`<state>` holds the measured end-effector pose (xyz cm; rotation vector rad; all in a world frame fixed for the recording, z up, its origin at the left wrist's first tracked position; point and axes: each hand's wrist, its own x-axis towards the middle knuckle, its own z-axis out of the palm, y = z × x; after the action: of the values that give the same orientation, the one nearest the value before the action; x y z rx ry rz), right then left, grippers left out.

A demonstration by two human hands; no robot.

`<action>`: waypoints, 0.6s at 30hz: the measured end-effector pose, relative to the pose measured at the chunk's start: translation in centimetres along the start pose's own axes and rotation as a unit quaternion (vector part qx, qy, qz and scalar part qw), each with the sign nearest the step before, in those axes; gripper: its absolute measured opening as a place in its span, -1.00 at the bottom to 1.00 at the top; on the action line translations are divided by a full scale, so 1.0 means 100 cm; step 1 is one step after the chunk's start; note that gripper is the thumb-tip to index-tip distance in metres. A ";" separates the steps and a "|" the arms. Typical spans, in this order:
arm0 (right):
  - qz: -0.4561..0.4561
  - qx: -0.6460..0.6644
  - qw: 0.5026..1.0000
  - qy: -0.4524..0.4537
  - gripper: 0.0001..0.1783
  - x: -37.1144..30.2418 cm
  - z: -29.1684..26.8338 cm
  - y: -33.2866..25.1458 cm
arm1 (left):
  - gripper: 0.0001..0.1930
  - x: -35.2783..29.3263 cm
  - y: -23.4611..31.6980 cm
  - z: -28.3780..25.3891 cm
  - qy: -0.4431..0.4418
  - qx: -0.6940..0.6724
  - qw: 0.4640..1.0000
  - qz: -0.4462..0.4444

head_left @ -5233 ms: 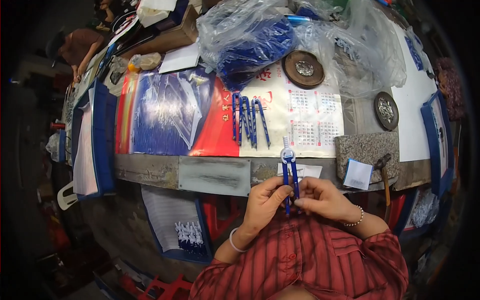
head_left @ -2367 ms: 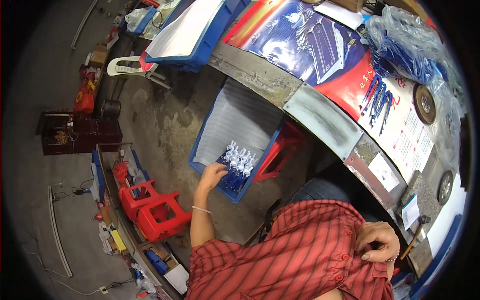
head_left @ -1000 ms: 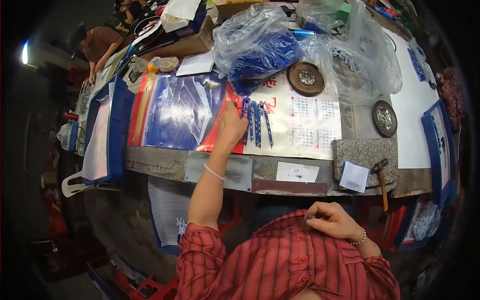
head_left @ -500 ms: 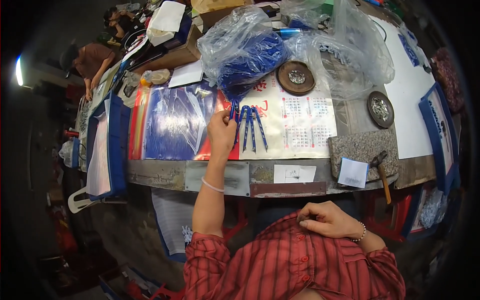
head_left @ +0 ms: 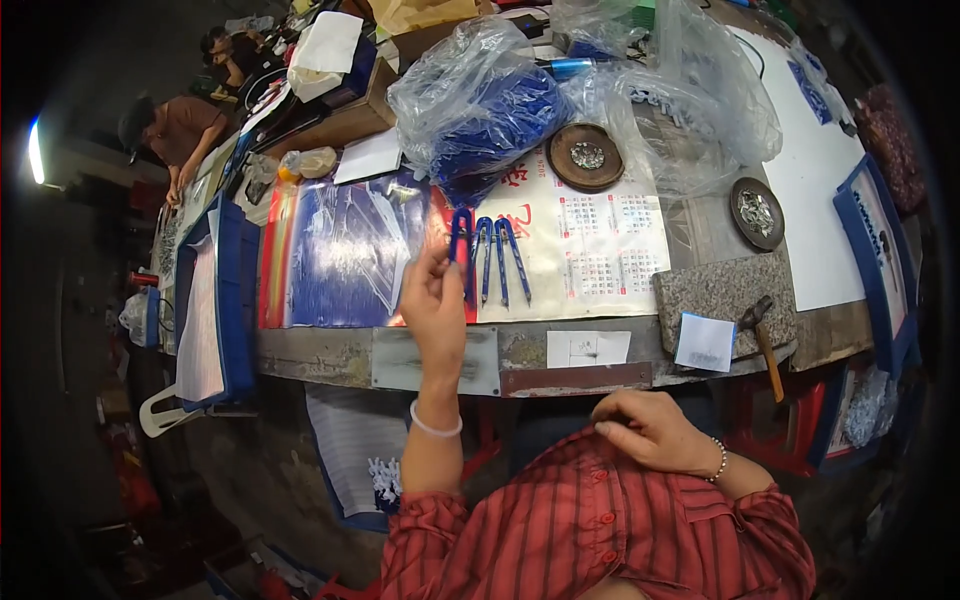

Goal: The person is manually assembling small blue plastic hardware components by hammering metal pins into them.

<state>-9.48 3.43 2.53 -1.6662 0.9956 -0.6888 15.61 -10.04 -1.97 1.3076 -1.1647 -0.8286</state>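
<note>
My left hand (head_left: 437, 305) is over the front part of the calendar sheet, its fingers closed around the near end of a slim blue two-legged piece (head_left: 458, 232). To the right of it, several similar blue two-legged pieces (head_left: 502, 262) lie side by side, their rounded ends away from me and their thin legs toward me. My right hand (head_left: 655, 432) rests against my red striped shirt, fingers curled; whether anything is in them is hidden. Past the left hand sits a clear plastic bag (head_left: 480, 120) full of blue parts.
Two round dark dishes (head_left: 555, 160) (head_left: 738, 215) hold small metal parts. On the right, a hammer (head_left: 768, 365) and a white note (head_left: 704, 343) lie on a stone slab (head_left: 680, 283). Blue trays (head_left: 237, 300) (head_left: 868, 215) flank the bench. A person (head_left: 190, 130) works at the far left.
My left hand has drawn back toward me, with the blue piece's near end at its fingers. The right hand has stayed nearly in place. The view has shifted slightly.
</note>
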 end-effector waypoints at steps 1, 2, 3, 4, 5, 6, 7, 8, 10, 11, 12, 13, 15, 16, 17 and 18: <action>0.001 0.002 1.000 0.001 -0.81 0.001 0.001 0.000 | -0.79 -0.012 0.011 0.002 -0.001 0.001 1.000 -0.001; 0.026 0.021 0.999 0.038 -0.80 0.004 0.002 -0.004 | -0.79 -0.027 0.028 0.007 -0.023 -0.082 0.993 -0.076; 0.051 0.041 0.995 0.075 -0.79 0.006 0.001 -0.005 | -0.78 -0.042 0.039 0.014 -0.044 -0.163 0.974 -0.151; 0.096 0.034 0.994 0.042 -0.74 0.009 -0.003 -0.006 | -0.77 -0.058 0.047 0.018 -0.048 -0.195 0.965 -0.169; 0.098 0.034 0.994 0.042 -0.74 0.012 -0.002 -0.004 | -0.75 -0.071 0.052 0.024 -0.058 -0.228 0.954 -0.188; 0.089 0.085 0.990 0.068 -0.73 0.017 0.003 0.002 | -0.75 -0.083 0.056 0.031 -0.058 -0.251 0.946 -0.196; 0.078 0.136 0.983 0.095 -0.71 0.020 0.005 0.007 | -0.74 -0.093 0.058 0.037 -0.060 -0.273 0.939 -0.202; 0.098 0.197 0.973 0.067 -0.72 0.023 0.006 0.013 | -0.75 -0.101 0.055 0.039 -0.063 -0.298 0.927 -0.220; 0.126 0.271 0.952 0.061 -0.76 0.028 0.004 0.009 | -0.76 -0.113 0.056 0.045 -0.074 -0.327 0.916 -0.222; 0.152 0.343 0.925 0.056 -0.80 0.029 0.004 0.007 | -0.75 -0.117 0.057 0.048 -0.081 -0.349 0.906 -0.226; 0.152 0.344 0.925 0.057 -0.80 0.028 0.004 0.010 | -0.75 -0.123 0.052 0.048 -0.085 -0.346 0.906 -0.229; 0.156 0.339 0.927 0.040 -0.83 0.025 0.002 0.017 | -0.75 -0.126 0.052 0.050 -0.087 -0.345 0.906 -0.230; 0.160 0.335 0.928 0.025 -0.86 0.022 0.001 0.021 | -0.75 -0.130 0.051 0.052 -0.108 -0.343 0.908 -0.217; 0.160 0.328 0.931 0.029 -0.86 0.021 0.000 0.020 | -0.75 -0.130 0.049 0.053 -0.114 -0.352 0.903 -0.218; 0.160 0.320 0.933 0.033 -0.86 0.019 -0.001 0.019 | -0.75 -0.131 0.050 0.053 -0.116 -0.351 0.903 -0.220; 0.161 0.322 0.932 0.035 -0.86 0.018 -0.003 0.017 | -0.75 -0.130 0.053 0.053 -0.124 -0.351 0.899 -0.231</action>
<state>-9.30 1.56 0.92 -0.8885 0.9321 -0.7524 6.34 1.49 0.44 0.8768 -0.6195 -1.6266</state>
